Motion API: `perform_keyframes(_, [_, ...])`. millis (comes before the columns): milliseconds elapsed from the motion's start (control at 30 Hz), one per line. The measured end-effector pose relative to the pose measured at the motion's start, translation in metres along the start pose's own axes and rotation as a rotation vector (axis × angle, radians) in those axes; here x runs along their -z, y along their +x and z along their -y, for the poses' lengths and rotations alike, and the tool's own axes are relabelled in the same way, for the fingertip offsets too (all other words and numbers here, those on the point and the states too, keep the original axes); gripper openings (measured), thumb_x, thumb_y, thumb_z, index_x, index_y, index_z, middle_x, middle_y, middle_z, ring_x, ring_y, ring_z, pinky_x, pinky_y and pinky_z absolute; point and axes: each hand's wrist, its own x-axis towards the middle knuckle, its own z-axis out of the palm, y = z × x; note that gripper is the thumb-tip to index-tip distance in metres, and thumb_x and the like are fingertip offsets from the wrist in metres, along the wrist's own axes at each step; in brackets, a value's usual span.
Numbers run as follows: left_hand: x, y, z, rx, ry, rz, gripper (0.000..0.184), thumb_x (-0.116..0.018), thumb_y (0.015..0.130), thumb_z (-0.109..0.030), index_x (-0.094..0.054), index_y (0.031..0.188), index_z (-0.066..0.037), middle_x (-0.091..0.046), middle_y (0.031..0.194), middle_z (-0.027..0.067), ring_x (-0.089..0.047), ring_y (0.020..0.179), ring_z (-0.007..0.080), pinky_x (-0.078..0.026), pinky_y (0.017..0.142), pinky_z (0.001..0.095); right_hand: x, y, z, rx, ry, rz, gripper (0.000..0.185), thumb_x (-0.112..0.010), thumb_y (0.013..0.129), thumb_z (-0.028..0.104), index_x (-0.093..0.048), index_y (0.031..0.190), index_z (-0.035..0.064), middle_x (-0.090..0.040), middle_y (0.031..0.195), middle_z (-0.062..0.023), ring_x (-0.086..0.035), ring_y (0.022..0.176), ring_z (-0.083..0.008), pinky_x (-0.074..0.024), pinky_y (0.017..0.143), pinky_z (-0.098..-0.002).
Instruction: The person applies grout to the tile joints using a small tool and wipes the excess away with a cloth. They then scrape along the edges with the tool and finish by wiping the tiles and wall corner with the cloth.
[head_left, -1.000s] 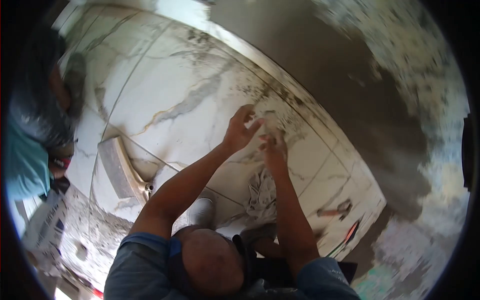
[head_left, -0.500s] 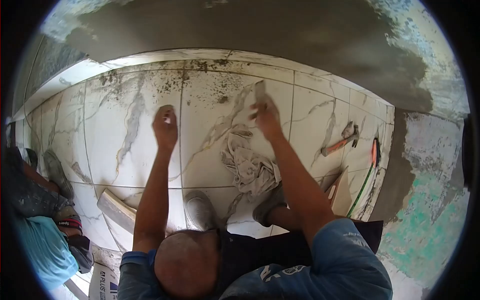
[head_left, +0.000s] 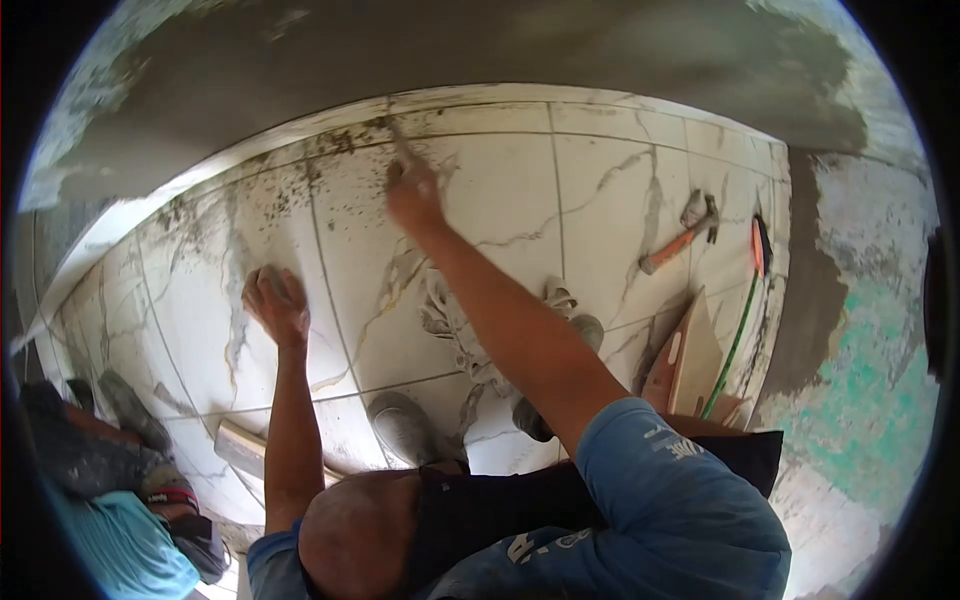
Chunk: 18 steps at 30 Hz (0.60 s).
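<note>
My right hand is closed around a narrow, flat grey scraper. The tool points at the dirty joint where the white marbled floor tiles meet the tile skirting. Dark crumbs lie scattered around its tip. My left hand is low over the tiles further left, fingers curled. A greyish shape shows beside those fingers, too unclear to name. Under my right forearm, a crumpled pale cloth lies on the floor, partly hidden.
To the right lie a hammer with an orange handle, an orange-and-black tool and tile offcuts. A wooden piece rests near my left arm. Another person is at the lower left. Plastered wall rises ahead.
My right hand has swung left and forward with the scraper, up to the skirting joint. My left hand has come left and nearer to me. The view has shifted somewhat.
</note>
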Motion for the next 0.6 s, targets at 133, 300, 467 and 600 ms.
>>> perform_keyframes(133, [-0.001, 0.000, 0.001, -0.022, -0.024, -0.021, 0.029, -0.061, 0.092, -0.025, -0.059, 0.110, -0.002, -0.057, 0.114, 0.0195, -0.053, 0.104, 0.0390, -0.042, 0.090, 0.0512, 0.056, -0.028, -0.008, -0.118, 0.045, -0.055, 0.060, -0.050, 0.089, 0.003, -0.039, 0.147, 0.0155, -0.060, 0.094, -0.0289, -0.058, 0.096, -0.0423, -0.0479, 0.082, -0.0456])
perform_keyframes(300, [-0.004, -0.009, 0.008, -0.037, -0.070, -0.050, 0.030, -0.066, 0.089, -0.021, -0.060, 0.110, -0.001, -0.057, 0.116, 0.0175, -0.052, 0.106, 0.0380, -0.041, 0.090, 0.0496, 0.154, -0.071, -0.075, -0.017, -0.380, -0.264, 0.060, -0.052, 0.089, 0.008, -0.039, 0.147, 0.0167, -0.057, 0.085, -0.0233, -0.059, 0.081, -0.0406, -0.0490, 0.074, -0.0461])
perform_keyframes(467, [0.010, -0.038, -0.080, -0.186, -0.432, 0.238, 0.044, -0.073, 0.080, -0.019, -0.058, 0.119, -0.005, -0.051, 0.124, 0.0183, -0.044, 0.121, 0.0356, -0.039, 0.098, 0.0492, 0.252, -0.123, -0.160, -0.363, -0.702, -0.377, 0.059, -0.056, 0.091, 0.022, -0.037, 0.147, 0.0236, -0.055, 0.105, -0.0234, -0.062, 0.083, -0.0426, -0.0514, 0.074, -0.0510])
perform_keyframes(600, [0.076, -0.014, -0.207, -0.573, -0.614, 0.666, 0.067, -0.082, 0.068, -0.025, -0.056, 0.128, -0.011, -0.050, 0.133, 0.0188, -0.042, 0.127, 0.0374, -0.030, 0.107, 0.0522, 0.280, -0.177, -0.168, -0.531, -0.800, -0.236, 0.059, -0.059, 0.090, 0.028, -0.039, 0.146, 0.0238, -0.053, 0.111, -0.0236, -0.056, 0.107, -0.0406, -0.0466, 0.087, -0.0516])
